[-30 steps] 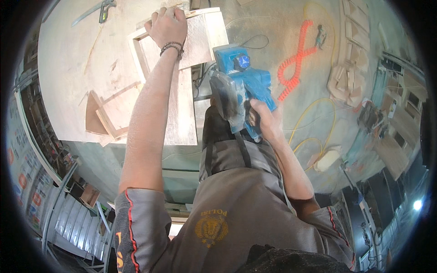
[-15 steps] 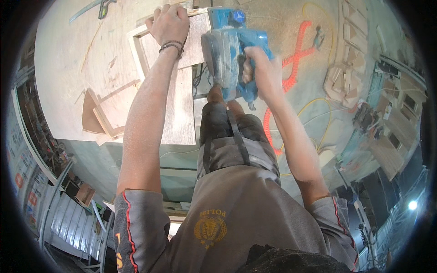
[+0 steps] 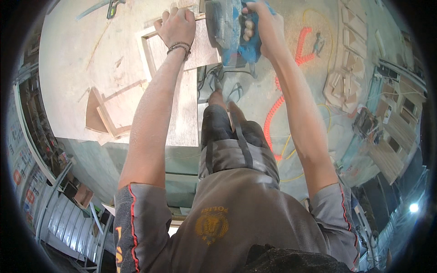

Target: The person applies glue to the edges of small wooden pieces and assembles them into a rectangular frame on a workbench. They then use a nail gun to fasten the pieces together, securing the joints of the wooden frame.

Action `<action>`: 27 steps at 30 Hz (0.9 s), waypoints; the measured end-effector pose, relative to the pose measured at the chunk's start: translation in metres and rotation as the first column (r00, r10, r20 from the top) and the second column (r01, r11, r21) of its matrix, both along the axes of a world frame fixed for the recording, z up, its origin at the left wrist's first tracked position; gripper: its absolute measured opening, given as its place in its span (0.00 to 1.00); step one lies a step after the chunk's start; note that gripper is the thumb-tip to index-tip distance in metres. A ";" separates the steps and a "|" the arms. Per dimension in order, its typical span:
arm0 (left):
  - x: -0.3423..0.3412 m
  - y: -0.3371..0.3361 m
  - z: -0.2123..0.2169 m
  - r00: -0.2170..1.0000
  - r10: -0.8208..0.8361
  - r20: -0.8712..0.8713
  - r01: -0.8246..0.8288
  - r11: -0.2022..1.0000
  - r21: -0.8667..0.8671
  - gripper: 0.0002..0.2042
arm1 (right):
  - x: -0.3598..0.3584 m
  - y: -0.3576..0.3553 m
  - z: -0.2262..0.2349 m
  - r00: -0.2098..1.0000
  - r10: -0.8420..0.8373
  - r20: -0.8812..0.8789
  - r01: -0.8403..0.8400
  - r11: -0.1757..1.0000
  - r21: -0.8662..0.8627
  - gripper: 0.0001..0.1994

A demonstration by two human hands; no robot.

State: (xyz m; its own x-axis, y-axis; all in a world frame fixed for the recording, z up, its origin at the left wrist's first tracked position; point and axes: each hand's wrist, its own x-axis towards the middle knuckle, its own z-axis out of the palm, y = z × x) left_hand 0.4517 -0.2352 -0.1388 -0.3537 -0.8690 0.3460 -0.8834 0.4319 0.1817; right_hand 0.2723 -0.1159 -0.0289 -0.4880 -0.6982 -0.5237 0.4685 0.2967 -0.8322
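Note:
My left hand (image 3: 176,31) presses down on a pale wooden frame (image 3: 144,48) with a panel, its fingers curled over the far side. Dark bead bracelets circle that wrist. The frame lies on a large wooden board (image 3: 68,73), near its right edge. My right hand (image 3: 268,29) is wrapped around the handle of a blue belt sander (image 3: 248,51). The sander is tilted on its side, against or very near the right edge of the frame. Its far end is cut off by the picture's top, so the exact contact is hidden.
A second wooden frame (image 3: 107,119) with a curved brown piece lies on the board, nearer me. At the far left is a green-and-black tool (image 3: 110,9). A coiled orange hose (image 3: 273,113) runs over the floor at right, beside rows of wooden pieces (image 3: 348,82).
The sander and my right hand have moved away from me, uncovering sandalled feet below. My left hand and the frame appear shifted slightly right in the picture.

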 end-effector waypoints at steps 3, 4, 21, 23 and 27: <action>0.003 -0.005 -0.006 1.000 0.015 0.008 -0.015 0.999 -0.045 0.15 | 0.012 0.042 0.013 0.987 0.081 -0.137 -0.085 0.996 -0.021 0.13; 0.005 -0.005 -0.007 1.000 0.018 0.009 -0.018 0.999 -0.043 0.15 | 0.018 0.057 0.019 0.985 0.092 -0.144 -0.090 0.996 0.022 0.14; 0.005 -0.005 -0.002 0.999 -0.034 -0.039 0.033 0.999 -0.009 0.16 | 0.063 0.138 0.017 0.986 0.124 -0.114 -0.095 0.967 0.235 0.15; 0.006 -0.004 -0.001 1.000 -0.023 -0.017 0.024 0.999 0.027 0.16 | 0.058 0.118 0.024 0.984 0.138 -0.117 -0.105 0.962 0.251 0.14; 0.003 -0.004 0.004 0.999 -0.028 -0.019 0.029 0.997 0.066 0.17 | 0.051 0.094 0.023 0.981 0.127 -0.150 -0.090 0.968 0.232 0.14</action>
